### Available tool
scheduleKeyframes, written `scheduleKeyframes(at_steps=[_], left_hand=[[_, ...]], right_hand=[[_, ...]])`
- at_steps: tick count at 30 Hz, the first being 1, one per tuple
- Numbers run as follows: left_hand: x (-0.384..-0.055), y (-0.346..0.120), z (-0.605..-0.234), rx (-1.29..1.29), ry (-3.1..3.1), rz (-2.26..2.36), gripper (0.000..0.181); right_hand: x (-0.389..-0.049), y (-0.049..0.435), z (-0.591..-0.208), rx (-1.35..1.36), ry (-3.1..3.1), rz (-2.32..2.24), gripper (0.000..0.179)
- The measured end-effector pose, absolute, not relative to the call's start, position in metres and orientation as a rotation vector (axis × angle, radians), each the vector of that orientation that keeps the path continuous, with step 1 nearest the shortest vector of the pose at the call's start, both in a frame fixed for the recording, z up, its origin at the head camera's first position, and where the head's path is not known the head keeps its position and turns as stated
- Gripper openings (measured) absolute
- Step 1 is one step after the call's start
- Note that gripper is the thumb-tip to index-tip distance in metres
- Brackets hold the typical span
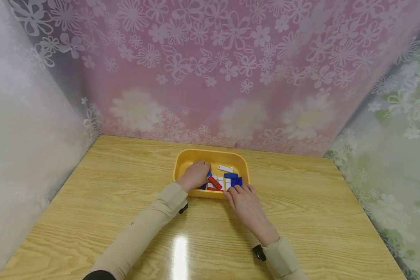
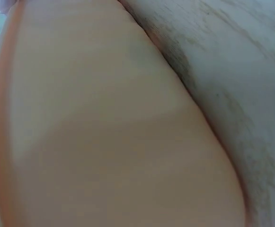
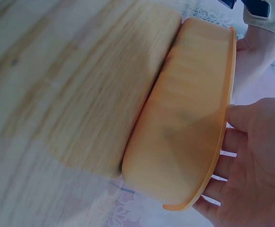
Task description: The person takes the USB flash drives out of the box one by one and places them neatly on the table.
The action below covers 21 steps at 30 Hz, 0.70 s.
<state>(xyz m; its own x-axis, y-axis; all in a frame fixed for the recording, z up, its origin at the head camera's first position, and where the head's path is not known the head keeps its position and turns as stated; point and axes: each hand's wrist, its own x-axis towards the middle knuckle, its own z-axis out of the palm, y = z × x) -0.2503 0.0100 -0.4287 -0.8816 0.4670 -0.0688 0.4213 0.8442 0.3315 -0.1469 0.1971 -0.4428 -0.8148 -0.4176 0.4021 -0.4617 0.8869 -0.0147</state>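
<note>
A yellow plastic bin (image 1: pixel 210 153) stands on the table and holds several small oblong red, white and blue pieces. My left hand (image 1: pixel 196 174) reaches into its left part, fingers bent downward beside a blue piece (image 1: pixel 210 174). The fingertips are hidden, so I cannot tell whether they pinch it. At the near right corner, my right hand (image 1: pixel 244 199) holds the rim, thumb outside and fingers over the edge. The right wrist view shows that hand (image 3: pixel 251 151) along the bin's rim (image 3: pixel 228 101). Mostly sleeve (image 2: pixel 104 118) fills the left wrist view.
Inside the bin, a white piece (image 1: pixel 225 168) lies apart near the back, and a red piece (image 1: pixel 215 182) rests slantwise over white ones. The wood-grain table (image 1: pixel 126 171) ends at flowered pink curtain (image 1: pixel 210 77) behind, with pale curtains at both sides.
</note>
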Motion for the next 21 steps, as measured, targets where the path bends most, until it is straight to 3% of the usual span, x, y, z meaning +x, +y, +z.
scheduleKeyframes(at_steps=[7, 21], left_hand=[[-0.252, 0.006, -0.427, 0.575, 2.852, 0.454, 0.027], [-0.252, -0.004, -0.426, 0.642, 2.848, 0.575, 0.034]], right_hand=[[-0.147, 0.197, -0.443, 0.641, -2.677, 0.161, 0.021], [-0.147, 0.196, -0.442, 0.64, -2.673, 0.166, 0.022]])
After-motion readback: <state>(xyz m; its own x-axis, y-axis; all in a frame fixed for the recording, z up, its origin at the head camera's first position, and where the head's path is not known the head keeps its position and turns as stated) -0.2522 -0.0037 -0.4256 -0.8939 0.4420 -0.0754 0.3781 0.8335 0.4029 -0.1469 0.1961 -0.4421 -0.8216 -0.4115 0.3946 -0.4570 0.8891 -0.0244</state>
